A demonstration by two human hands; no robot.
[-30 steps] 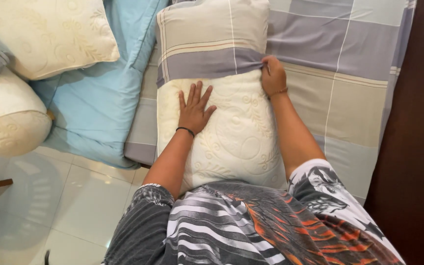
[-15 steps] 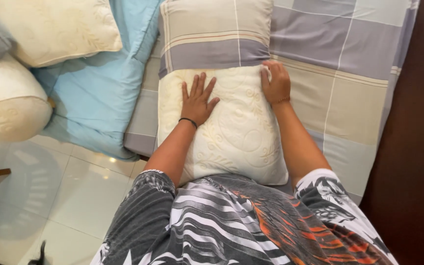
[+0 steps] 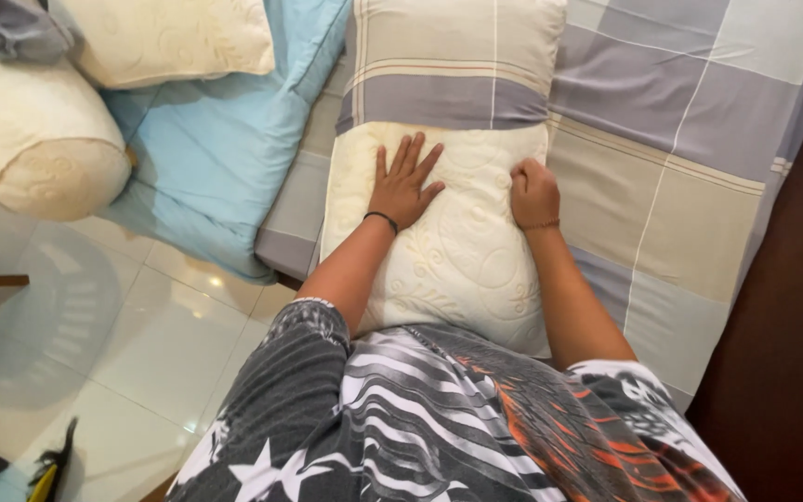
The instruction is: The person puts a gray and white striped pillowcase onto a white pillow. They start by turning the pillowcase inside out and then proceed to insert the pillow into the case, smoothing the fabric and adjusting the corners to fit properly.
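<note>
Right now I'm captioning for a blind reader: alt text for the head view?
Both hands press a cream pillow half inside a striped pillowcase on a checked bed: left hand flat, right hand closed at the opening.

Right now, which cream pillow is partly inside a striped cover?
The cream embossed pillow under both hands, its top in the grey-beige checked pillowcase. The bolster and other pillow lie bare.

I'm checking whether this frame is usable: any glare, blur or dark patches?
Head view: sharp on the left hand, right hand and cream pillow; soft glare spots on the glossy floor tiles; right edge falls into dark shadow; slight wide-angle bend at the edges.
</note>
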